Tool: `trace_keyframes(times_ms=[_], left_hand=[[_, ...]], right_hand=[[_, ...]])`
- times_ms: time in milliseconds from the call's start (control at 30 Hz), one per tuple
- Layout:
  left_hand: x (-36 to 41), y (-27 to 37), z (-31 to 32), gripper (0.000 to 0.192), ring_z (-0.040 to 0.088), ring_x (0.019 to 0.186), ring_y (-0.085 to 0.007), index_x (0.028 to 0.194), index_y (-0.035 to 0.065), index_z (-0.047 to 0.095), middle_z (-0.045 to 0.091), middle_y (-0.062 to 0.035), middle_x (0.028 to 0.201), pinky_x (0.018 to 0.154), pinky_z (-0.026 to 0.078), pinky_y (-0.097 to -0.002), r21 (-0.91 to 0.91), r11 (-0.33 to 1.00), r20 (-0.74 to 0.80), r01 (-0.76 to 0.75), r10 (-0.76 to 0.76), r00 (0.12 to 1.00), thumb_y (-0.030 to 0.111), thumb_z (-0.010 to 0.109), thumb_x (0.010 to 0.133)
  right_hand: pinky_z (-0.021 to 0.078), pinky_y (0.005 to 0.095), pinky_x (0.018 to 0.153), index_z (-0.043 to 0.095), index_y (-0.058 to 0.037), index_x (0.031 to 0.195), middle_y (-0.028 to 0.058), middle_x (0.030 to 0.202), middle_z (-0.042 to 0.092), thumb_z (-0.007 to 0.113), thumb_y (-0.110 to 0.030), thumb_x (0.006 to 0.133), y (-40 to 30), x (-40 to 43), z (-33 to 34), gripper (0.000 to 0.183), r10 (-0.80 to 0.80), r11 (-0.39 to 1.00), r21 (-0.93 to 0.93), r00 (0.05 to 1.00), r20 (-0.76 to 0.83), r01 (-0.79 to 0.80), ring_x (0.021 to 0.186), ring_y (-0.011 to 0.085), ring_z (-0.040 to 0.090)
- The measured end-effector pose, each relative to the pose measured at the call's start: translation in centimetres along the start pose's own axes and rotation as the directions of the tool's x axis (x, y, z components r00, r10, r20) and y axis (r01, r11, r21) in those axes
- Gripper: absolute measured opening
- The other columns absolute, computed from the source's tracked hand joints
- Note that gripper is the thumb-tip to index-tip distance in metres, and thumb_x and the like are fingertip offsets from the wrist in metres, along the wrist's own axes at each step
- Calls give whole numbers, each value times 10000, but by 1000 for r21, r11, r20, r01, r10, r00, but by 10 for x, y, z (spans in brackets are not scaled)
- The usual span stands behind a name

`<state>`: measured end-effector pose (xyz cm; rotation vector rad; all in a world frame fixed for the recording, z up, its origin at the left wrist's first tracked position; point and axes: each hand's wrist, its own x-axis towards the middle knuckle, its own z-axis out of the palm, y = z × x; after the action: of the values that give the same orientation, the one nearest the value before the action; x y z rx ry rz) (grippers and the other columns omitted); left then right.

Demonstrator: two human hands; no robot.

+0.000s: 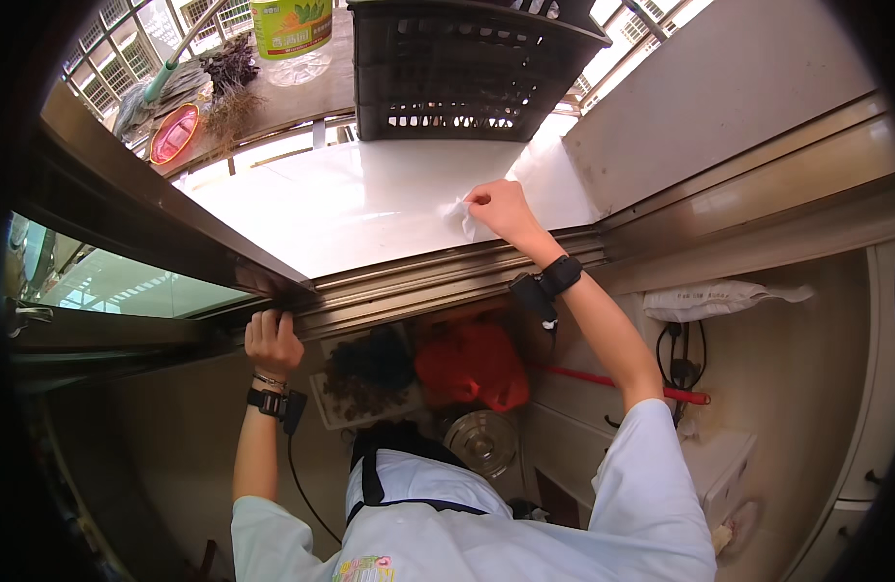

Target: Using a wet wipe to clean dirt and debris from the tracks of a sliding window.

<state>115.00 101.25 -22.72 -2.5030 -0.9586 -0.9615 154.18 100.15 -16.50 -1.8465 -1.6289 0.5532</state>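
My right hand [500,207] pinches a crumpled white tissue or thin cloth [460,217] over the glossy white window ledge [287,196]. Part of the tissue hangs down from the fingers towards the ledge. Just below that wrist run the metal sliding-window tracks [404,291]. At the left end of the tracks, my left hand [273,340] curls its fingers over the edge of the dark window frame [229,324]; its fingertips are hidden. Above it stands a sliding window panel with a dark frame [200,233].
Beyond the ledge stand a black plastic crate [447,80], a green-labelled container [293,29], a pink basket [175,134] and dried plants [233,73]. Below the tracks are a red plastic bag [473,364], a white tray [338,418], a glass lid [484,440] and a red pole [684,396].
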Motion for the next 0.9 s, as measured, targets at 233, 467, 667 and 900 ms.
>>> trace_keyframes(times_ms=[233,467,667,900], left_hand=[[5,4,4,157,514,696,-307,804,-9,574,528,-149,788,573,406,-375,-33,999,-13,-11,10,1000,29,470,692],[1,-1,-5,168,520,679,-293,779,-6,573,524,-142,762,544,404,-353,1,1000,-20,-19,19,1000,2,469,648],[2,1,3,158,513,687,-302,799,-6,576,523,-137,773,561,399,-367,-10,1000,-47,-17,17,999,36,472,688],[4,0,-4,152,513,682,-298,784,-4,574,525,-144,776,553,401,-360,-2,1000,-38,-21,21,999,28,479,670]], right_hand=[[477,356,687,643,25,871,191,770,630,506,-49,730,114,2,-83,211,217,806,-531,965,-146,-262,740,327,614],[442,386,738,617,40,829,190,788,617,467,37,694,35,-30,-3,202,-139,816,-555,986,88,164,740,352,556],[473,379,710,667,0,821,208,800,621,519,-11,727,71,-6,-61,175,-19,931,-349,940,-340,-108,761,350,602],[440,420,733,612,44,776,227,769,599,427,4,748,89,-21,-39,191,9,806,-580,983,-182,-115,759,378,565]])
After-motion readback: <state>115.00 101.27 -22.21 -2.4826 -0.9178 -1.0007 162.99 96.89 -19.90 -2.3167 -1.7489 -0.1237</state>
